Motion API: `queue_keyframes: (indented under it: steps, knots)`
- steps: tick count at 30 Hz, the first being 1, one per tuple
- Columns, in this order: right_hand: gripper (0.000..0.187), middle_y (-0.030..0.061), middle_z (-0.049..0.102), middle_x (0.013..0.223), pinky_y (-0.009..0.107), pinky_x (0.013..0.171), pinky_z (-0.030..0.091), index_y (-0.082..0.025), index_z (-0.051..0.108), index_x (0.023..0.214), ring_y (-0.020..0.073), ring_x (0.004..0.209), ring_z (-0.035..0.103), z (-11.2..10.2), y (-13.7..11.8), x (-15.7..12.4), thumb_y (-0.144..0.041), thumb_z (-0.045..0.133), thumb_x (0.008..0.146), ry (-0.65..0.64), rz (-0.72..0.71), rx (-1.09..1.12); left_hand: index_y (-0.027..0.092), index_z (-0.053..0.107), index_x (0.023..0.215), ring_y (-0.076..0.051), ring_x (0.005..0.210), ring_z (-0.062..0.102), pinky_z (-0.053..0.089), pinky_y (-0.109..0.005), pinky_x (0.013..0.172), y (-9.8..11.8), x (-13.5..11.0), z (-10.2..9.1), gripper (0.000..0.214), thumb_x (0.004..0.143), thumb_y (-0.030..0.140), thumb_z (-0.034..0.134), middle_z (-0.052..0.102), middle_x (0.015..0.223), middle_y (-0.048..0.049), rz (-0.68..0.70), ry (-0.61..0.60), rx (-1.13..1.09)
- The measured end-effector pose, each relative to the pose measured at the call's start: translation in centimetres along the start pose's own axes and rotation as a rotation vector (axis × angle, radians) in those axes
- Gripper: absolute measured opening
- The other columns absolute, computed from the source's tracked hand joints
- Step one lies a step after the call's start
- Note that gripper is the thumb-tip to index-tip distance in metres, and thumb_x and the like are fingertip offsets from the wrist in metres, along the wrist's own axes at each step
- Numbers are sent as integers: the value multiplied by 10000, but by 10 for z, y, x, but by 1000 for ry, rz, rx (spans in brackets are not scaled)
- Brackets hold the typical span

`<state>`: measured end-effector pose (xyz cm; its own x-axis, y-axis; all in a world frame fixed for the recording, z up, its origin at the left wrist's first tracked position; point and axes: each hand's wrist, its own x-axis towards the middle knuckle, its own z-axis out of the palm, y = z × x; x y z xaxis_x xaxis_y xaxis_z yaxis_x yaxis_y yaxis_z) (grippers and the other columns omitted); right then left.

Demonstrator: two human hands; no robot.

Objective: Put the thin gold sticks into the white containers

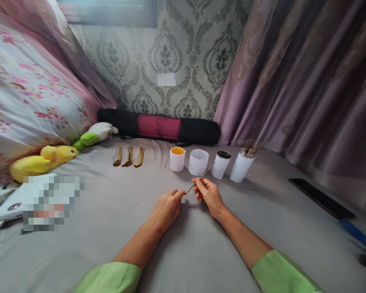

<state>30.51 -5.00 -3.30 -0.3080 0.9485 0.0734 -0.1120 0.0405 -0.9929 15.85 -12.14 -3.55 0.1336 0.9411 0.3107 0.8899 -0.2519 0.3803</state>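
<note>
A thin brown stick (190, 189) runs slantwise between my two hands above the grey sheet. Its lower end is pinched in the closed fingers of my left hand (168, 208). My right hand (210, 196) grips it farther up between thumb and fingers, and the upper tip sticks out toward the white-wrapped containers. Just beyond stand a container with an orange inside (177, 162), a wide white one (198, 163), a dark-rimmed one (221, 166) and a tall jar (241, 167). Several brown sticks (253, 149) poke out of the jar.
Three small bundles of bent brown sticks (129, 157) lie at the back left. Plush toys (56, 156) and a white device (16, 203) are at the left. A black phone (321, 198) and a blue strap (360, 236) lie right. A black-and-red roll (159, 127) lines the wall.
</note>
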Motion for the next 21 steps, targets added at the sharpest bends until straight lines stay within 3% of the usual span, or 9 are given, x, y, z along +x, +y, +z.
queue_keyframes:
  steps: [6, 12, 18, 21]
  knots:
    - [367, -22, 509, 602, 166, 348, 317, -147, 568, 831, 53, 428, 450, -1, 1, 0, -487, 528, 698, -11, -2, 2, 226, 577, 975, -149, 711, 552, 381, -231, 646, -1, 0, 5, 301, 843, 235, 306, 586, 794, -54, -6, 81, -165]
    - [361, -21, 507, 601, 162, 348, 317, -145, 562, 843, 53, 433, 443, -1, 2, 0, -477, 527, 706, -12, 11, 11, 197, 620, 881, -144, 668, 556, 387, -229, 635, 0, 2, 8, 238, 792, 235, 403, 632, 761, -54, -71, 163, -429]
    - [347, -24, 495, 594, 163, 349, 321, -144, 558, 839, 52, 431, 435, -3, 3, 1, -468, 513, 722, -7, 2, -2, 166, 640, 847, -114, 571, 518, 381, -202, 538, -1, 5, 9, 233, 717, 235, 459, 615, 655, -25, -248, 119, -658]
    - [350, -28, 491, 588, 160, 347, 315, -150, 559, 842, 52, 429, 433, -3, 4, 1, -473, 515, 715, 0, 9, -10, 145, 615, 891, -96, 522, 500, 381, -188, 474, -1, 7, 10, 260, 689, 204, 462, 613, 667, -28, -387, 41, -848]
